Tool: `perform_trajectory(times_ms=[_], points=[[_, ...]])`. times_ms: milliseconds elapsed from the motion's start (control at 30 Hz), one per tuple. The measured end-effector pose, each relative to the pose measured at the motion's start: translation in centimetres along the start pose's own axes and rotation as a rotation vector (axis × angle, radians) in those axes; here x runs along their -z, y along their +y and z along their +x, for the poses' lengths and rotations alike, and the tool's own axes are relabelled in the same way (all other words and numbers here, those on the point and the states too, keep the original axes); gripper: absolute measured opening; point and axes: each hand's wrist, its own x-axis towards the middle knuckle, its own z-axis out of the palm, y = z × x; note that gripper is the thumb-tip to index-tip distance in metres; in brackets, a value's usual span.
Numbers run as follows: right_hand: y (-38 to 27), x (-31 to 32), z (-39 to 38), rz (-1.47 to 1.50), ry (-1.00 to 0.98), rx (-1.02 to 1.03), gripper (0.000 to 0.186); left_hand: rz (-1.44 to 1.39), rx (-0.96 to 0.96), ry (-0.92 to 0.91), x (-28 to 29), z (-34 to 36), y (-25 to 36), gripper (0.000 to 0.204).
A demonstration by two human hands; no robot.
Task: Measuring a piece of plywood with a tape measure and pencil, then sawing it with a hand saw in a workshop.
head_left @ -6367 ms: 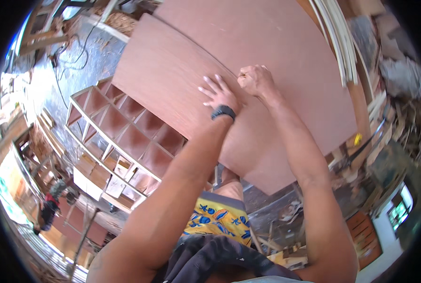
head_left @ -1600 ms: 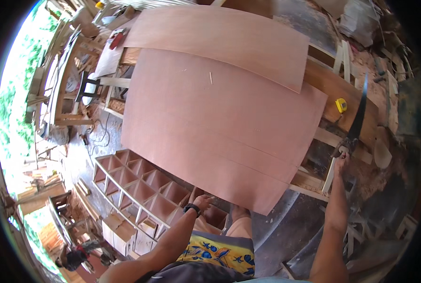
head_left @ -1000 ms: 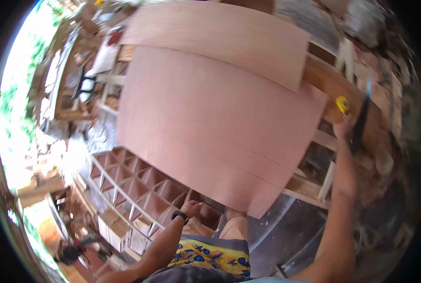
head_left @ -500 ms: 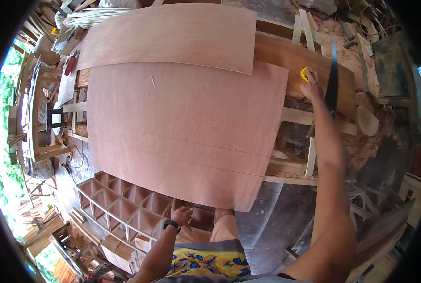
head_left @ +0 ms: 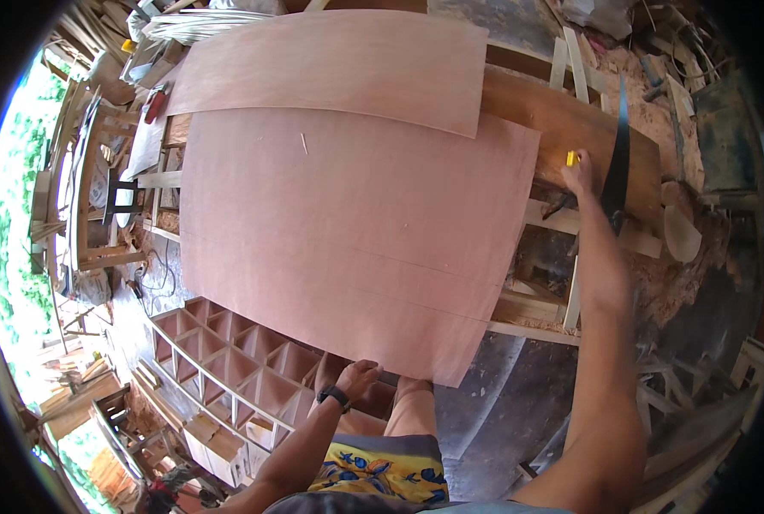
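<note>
My right hand [head_left: 580, 177] is closed around a yellow tape measure [head_left: 572, 158], over a brown wooden board [head_left: 519, 103] at the right. A large reddish plywood sheet [head_left: 348, 206] lies in front of me, with two faint lines across its near part. My left hand [head_left: 361, 379], with a black watch on the wrist, is at the sheet's near edge. Its fingers are curled, and what they pinch, if anything, is too small to make out. A second plywood sheet [head_left: 331, 64] overlaps the far side of the first.
Just right of my right hand is a long dark tapered blade [head_left: 622, 158], like a saw's. A wooden grid frame [head_left: 228, 360] stands at the lower left, close to my leg. Wooden rails [head_left: 532, 308] show beneath the sheets. Sawdust and offcuts [head_left: 682, 257] lie at the right.
My left hand has moved up and right to the near edge of the plywood sheet. My right hand with the tape measure has come slightly nearer. The whole view has shifted a little.
</note>
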Motion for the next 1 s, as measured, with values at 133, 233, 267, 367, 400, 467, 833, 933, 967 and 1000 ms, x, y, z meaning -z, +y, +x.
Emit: perform_trajectory(times_ms=[133,233,267,367,400,467,833,933,967,1000], points=[[3.8,-0.3,-9.6,0.748,-0.03,-0.111,0.043,-0.014,-0.108,-0.057,-2.3,-1.0,5.0,0.052],[-2.5,0.0,-24.7,1.245,-0.595,-0.189,0.019,-0.326,-0.109,-0.104,-2.3,-2.9,9.1,0.058],[-4.5,0.8,-30.1,1.241,-0.597,-0.291,0.024,-0.458,-0.085,-0.104,-2.9,-4.0,11.4,0.059],[-8.0,2.3,-41.8,1.02,-0.693,-0.19,0.044,-0.651,-0.036,-0.149,-3.5,-6.1,17.1,0.056],[-9.1,3.1,-44.5,0.847,-0.659,-0.069,0.047,-0.7,0.008,-0.185,-3.6,-6.8,18.1,0.053],[-12.2,3.9,-48.4,0.688,-0.654,0.077,0.05,-0.489,-0.118,-0.121,-2.7,-5.5,15.3,0.049],[-19.8,9.4,-48.9,1.095,-0.613,-0.06,0.051,-0.231,-0.266,0.086,0.8,-6.8,17.8,0.053],[-21.5,9.0,-47.5,0.597,-0.347,0.317,0.043,-0.119,-0.198,0.07,3.5,-10.3,23.7,0.048],[-21.4,8.0,-47.1,0.589,-0.346,0.32,0.043,-0.136,0.013,-0.089,5.1,-11.2,25.6,0.046],[-20.5,6.6,-46.6,0.663,-0.378,0.361,0.041,-0.144,0.008,-0.1,5.5,-10.5,25.5,0.046]])
